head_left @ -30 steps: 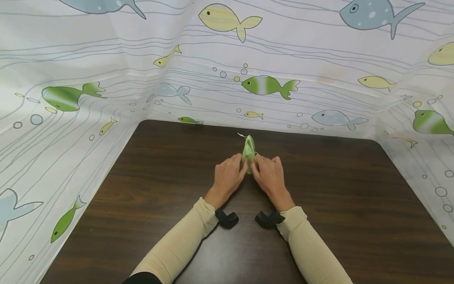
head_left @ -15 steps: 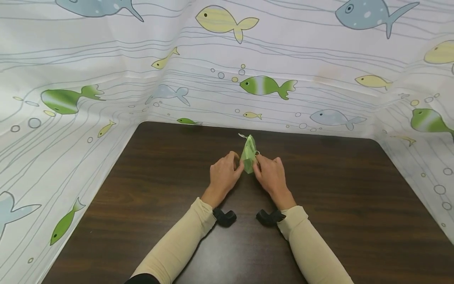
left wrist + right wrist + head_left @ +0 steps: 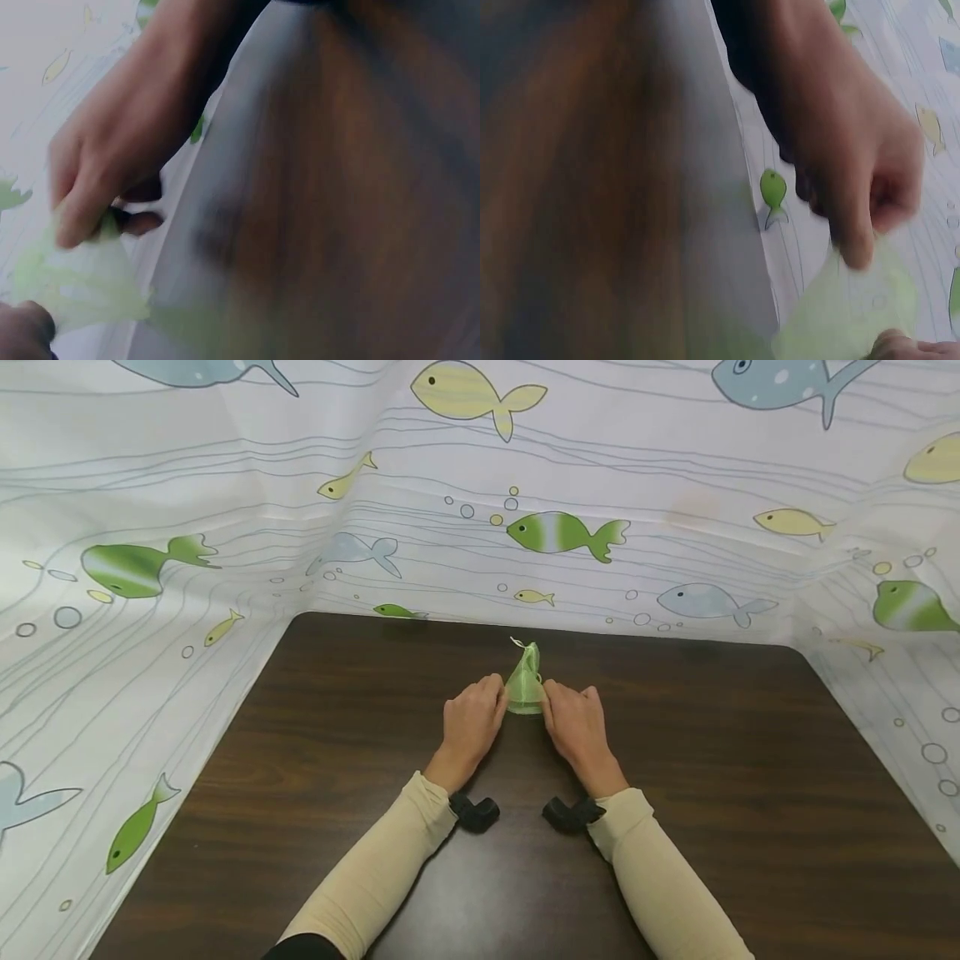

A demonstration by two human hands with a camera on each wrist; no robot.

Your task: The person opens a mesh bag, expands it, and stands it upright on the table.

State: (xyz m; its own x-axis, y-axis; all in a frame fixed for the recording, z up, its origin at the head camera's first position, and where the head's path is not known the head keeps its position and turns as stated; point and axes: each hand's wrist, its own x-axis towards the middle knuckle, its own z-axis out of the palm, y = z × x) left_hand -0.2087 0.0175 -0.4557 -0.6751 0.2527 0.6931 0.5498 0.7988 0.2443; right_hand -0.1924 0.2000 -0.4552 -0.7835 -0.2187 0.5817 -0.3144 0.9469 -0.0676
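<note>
A white curtain (image 3: 45,510) printed with fish, bubbles and wavy lines rises along the left side, with a green fish (image 3: 133,823) low on it, and continues round behind the dark wood-grain table (image 3: 247,760). Inward from there, a cream sleeve (image 3: 367,872) runs up from the bottom to the left hand (image 3: 469,720), a black curved wrist mount (image 3: 476,815) sitting on the inner side of the wrist. The left hand's fingers (image 3: 142,223) are bent in, nearly closed, with the thumb pinching one side of a pale green pouch (image 3: 525,692).

The pouch sits between the two hands, near the table's far edge, its broad end toward the person and its narrow end pointing away, where a thin whitish cord (image 3: 517,643) loops out (the fabric is sheer enough that the print shows faintly through it in the right wrist view). Whether it touches the table I cannot tell.

On its other side the right hand (image 3: 576,725) pinches the pouch as well, fingers curled and almost closed. Beside that wrist is a second black wrist mount (image 3: 572,816), then the other cream sleeve (image 3: 671,881), slanting down to the lower right.
</note>
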